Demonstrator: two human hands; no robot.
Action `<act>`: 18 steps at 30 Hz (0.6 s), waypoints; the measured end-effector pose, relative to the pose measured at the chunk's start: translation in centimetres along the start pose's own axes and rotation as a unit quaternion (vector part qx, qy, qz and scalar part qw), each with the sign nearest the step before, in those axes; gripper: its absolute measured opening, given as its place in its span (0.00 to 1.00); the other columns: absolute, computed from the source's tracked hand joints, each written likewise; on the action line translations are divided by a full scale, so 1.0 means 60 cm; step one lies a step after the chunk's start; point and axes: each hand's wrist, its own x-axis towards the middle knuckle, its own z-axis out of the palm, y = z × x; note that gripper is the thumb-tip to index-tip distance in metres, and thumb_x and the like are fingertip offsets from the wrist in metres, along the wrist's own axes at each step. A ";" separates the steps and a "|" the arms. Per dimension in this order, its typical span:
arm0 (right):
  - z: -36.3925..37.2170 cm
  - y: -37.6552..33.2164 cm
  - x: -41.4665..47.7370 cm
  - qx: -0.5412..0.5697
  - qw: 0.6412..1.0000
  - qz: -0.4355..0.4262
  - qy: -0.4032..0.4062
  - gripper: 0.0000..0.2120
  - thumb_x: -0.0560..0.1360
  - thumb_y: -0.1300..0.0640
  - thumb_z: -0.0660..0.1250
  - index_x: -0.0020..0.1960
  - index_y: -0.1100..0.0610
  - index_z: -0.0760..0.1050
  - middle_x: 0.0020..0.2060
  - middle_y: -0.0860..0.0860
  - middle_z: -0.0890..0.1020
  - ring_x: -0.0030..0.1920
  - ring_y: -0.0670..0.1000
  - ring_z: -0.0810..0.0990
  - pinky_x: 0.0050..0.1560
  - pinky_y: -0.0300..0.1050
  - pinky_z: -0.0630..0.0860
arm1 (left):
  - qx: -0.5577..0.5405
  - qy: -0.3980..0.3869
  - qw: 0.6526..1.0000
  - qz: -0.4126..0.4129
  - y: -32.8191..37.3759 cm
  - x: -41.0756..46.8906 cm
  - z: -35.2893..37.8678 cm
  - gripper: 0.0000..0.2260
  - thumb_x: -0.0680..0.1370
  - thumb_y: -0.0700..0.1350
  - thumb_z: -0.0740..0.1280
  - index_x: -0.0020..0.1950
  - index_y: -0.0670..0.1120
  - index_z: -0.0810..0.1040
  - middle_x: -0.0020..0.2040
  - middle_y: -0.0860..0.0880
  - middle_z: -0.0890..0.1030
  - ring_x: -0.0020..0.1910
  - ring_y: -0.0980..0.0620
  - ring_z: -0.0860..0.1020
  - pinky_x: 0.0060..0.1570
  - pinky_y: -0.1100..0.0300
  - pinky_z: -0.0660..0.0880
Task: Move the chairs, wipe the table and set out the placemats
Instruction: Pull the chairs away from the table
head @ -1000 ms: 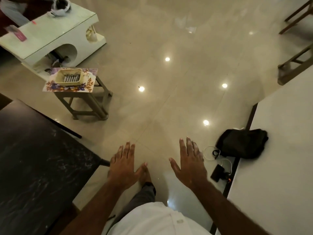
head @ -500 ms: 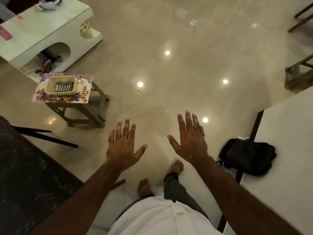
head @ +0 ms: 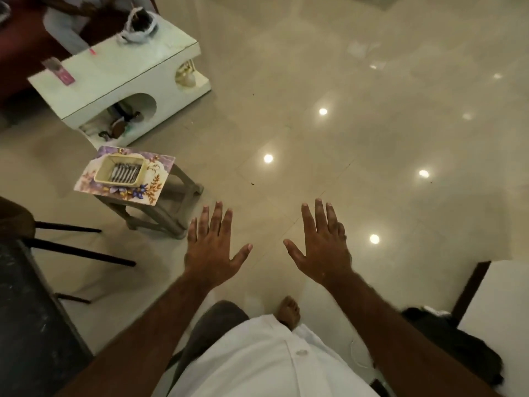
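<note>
My left hand [head: 213, 247] and my right hand [head: 322, 246] are stretched out over the glossy floor, palms down, fingers spread, holding nothing. Floral placemats [head: 156, 181] lie on a small grey stool [head: 174, 213] ahead on the left, with a cream tray [head: 121, 171] of cutlery on top of them. The dark table [head: 31, 325] fills the lower left corner. A chair [head: 17, 222] with dark legs stands at the table's far side, at the left edge. My left hand is a short way right of the stool.
A white low table [head: 114, 78] with a bag on it stands at the upper left; a person sits behind it. A white surface [head: 498, 299] with a dark edge is at the lower right, a black bag [head: 458, 339] on the floor beside it.
I have stepped forward along the floor. The stool, placemats and white low table now sit closer and more central, and the black bag has slid down to the lower right.
</note>
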 end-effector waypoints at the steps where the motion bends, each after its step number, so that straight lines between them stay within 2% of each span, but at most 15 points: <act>1: -0.005 0.009 0.019 -0.001 1.000 -0.009 -0.010 0.48 0.81 0.25 0.53 0.90 0.52 0.45 0.89 0.59 0.45 0.89 0.64 0.45 0.81 0.69 0.61 | -0.008 -0.002 1.000 -0.012 0.006 0.010 0.000 0.48 0.79 0.78 0.46 0.90 0.50 0.43 0.89 0.45 0.33 0.87 0.39 0.34 0.84 0.35 0.40; 4: -0.017 0.023 0.082 -0.001 1.000 -0.019 -0.007 0.48 0.81 0.25 0.53 0.90 0.52 0.45 0.89 0.59 0.45 0.89 0.64 0.45 0.81 0.69 0.61 | -0.020 0.020 0.999 -0.042 0.015 0.036 0.002 0.48 0.79 0.79 0.47 0.91 0.50 0.45 0.89 0.46 0.35 0.88 0.40 0.35 0.85 0.34 0.44; 9: -0.027 0.010 0.213 -0.004 0.997 -0.061 -0.040 0.49 0.82 0.25 0.55 0.90 0.51 0.41 0.89 0.58 0.42 0.89 0.64 0.43 0.83 0.68 0.57 | -0.047 0.010 0.996 -0.081 -0.008 0.107 -0.001 0.49 0.78 0.78 0.48 0.90 0.49 0.47 0.89 0.45 0.37 0.88 0.39 0.37 0.84 0.35 0.44; 13: -0.028 -0.032 0.336 -0.006 0.995 -0.094 -0.041 0.49 0.82 0.26 0.56 0.90 0.51 0.42 0.89 0.58 0.42 0.89 0.64 0.43 0.83 0.69 0.57 | -0.054 0.033 0.993 -0.104 -0.068 0.193 0.001 0.48 0.79 0.78 0.51 0.90 0.48 0.49 0.90 0.45 0.37 0.88 0.39 0.38 0.84 0.34 0.45; 18: -0.046 -0.099 0.478 -0.028 0.989 -0.131 -0.067 0.48 0.82 0.27 0.56 0.90 0.51 0.43 0.89 0.59 0.45 0.89 0.65 0.46 0.82 0.69 0.59 | -0.068 0.008 0.989 -0.129 -0.148 0.308 -0.011 0.49 0.79 0.79 0.48 0.90 0.48 0.48 0.89 0.45 0.36 0.88 0.39 0.37 0.84 0.32 0.47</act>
